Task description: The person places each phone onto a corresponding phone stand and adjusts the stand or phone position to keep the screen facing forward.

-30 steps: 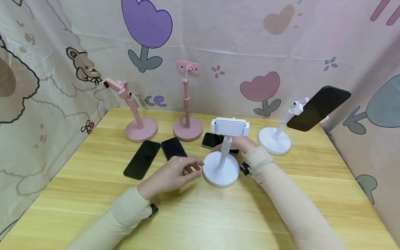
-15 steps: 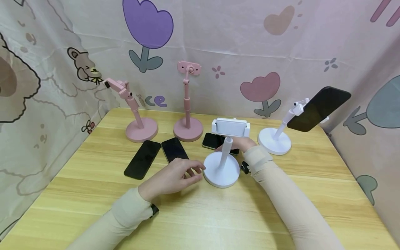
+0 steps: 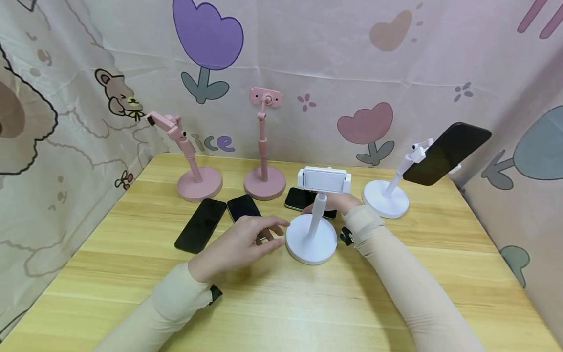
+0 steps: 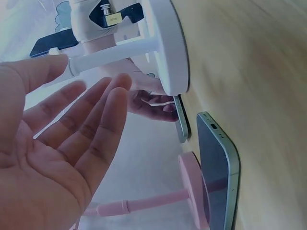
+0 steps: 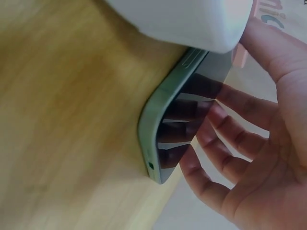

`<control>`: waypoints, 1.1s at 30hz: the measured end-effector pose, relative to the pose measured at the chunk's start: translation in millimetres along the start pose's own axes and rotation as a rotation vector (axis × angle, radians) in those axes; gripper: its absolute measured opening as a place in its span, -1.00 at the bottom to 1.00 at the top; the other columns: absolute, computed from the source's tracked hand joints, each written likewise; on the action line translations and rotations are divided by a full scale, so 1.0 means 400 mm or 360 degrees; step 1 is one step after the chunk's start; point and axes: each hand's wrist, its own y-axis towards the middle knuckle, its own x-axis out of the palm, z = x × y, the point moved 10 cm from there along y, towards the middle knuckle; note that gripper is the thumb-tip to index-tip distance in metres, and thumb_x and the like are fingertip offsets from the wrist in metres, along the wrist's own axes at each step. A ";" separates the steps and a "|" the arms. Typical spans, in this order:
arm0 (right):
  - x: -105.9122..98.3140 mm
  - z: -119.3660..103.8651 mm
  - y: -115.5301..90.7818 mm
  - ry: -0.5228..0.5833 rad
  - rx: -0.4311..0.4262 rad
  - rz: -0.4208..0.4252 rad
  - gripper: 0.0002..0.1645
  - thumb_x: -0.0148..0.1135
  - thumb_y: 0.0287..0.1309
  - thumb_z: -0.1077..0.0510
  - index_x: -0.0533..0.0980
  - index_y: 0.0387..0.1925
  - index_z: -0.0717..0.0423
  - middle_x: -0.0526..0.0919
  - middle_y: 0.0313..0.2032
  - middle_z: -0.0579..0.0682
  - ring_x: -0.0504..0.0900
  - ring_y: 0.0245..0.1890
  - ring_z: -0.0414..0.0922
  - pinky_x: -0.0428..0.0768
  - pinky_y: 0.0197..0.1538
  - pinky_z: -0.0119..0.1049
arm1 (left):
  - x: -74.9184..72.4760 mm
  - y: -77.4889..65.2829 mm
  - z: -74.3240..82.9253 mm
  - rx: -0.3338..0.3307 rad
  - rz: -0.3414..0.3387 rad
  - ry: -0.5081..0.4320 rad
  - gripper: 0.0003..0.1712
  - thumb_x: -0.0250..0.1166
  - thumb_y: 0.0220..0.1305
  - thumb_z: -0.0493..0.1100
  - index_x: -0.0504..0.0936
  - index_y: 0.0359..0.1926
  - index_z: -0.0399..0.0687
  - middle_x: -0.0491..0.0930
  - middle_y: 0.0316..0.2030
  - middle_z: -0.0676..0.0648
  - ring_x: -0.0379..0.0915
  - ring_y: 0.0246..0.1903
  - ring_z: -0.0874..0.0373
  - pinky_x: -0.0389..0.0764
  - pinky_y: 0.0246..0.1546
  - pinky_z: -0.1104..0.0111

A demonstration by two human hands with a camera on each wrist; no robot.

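Note:
A white phone stand (image 3: 311,239) with a bare clamp head stands upright at mid-table. My left hand (image 3: 244,239) hovers at its left side, fingertips right at the base's rim. In the left wrist view this hand's palm and spread fingers (image 4: 103,124) show with nothing between them. Behind the stand, partly hidden by its post, my right hand (image 3: 343,201) reaches over a dark phone (image 3: 299,197) lying flat. The right wrist view shows loosely bent fingers (image 5: 211,182) close over that phone's screen, their reflections in the glass, not wrapped around its green edge (image 5: 152,120).
Two more dark phones lie left of the stand: one farther left (image 3: 200,226), one close to my left hand (image 3: 243,208). At the back stand two pink stands, one tilted (image 3: 199,183), one upright (image 3: 264,183). A second white stand (image 3: 386,198) holds a black phone (image 3: 448,154).
My left hand has shifted very slightly left and up beside the white base. My right hand and all the stands and phones stay in place.

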 end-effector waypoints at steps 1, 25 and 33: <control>-0.003 0.000 0.000 -0.0001 -0.0014 0.0014 -0.13 0.67 0.05 -0.25 0.55 0.27 0.07 0.63 0.22 0.12 0.56 0.25 0.10 0.50 0.50 0.14 | -0.004 0.001 0.002 0.0001 0.0009 -0.0009 -0.59 0.37 0.53 -0.12 0.64 0.32 0.01 0.81 -0.03 0.02 0.77 -0.13 0.28 0.77 -0.18 0.48; -0.064 -0.022 -0.031 -0.0009 -0.0448 0.0465 -0.21 0.66 0.04 -0.29 0.60 0.28 -0.20 0.73 0.20 -0.05 0.68 0.23 -0.01 0.61 0.40 0.10 | -0.110 0.025 0.075 0.0134 0.0414 -0.0181 -0.56 0.40 0.49 -0.17 0.63 0.33 -0.03 0.82 -0.04 -0.06 0.80 -0.16 0.19 0.81 -0.22 0.39; -0.079 -0.014 -0.057 0.0094 -0.0495 0.0574 -0.25 0.63 0.08 -0.30 0.60 0.29 -0.29 0.75 0.13 -0.14 0.69 0.19 -0.07 0.63 0.36 0.04 | -0.160 0.040 0.104 0.0171 0.0652 -0.0372 -0.62 0.42 0.47 -0.20 0.67 0.25 -0.04 0.78 0.01 -0.04 0.79 -0.09 0.18 0.82 -0.17 0.36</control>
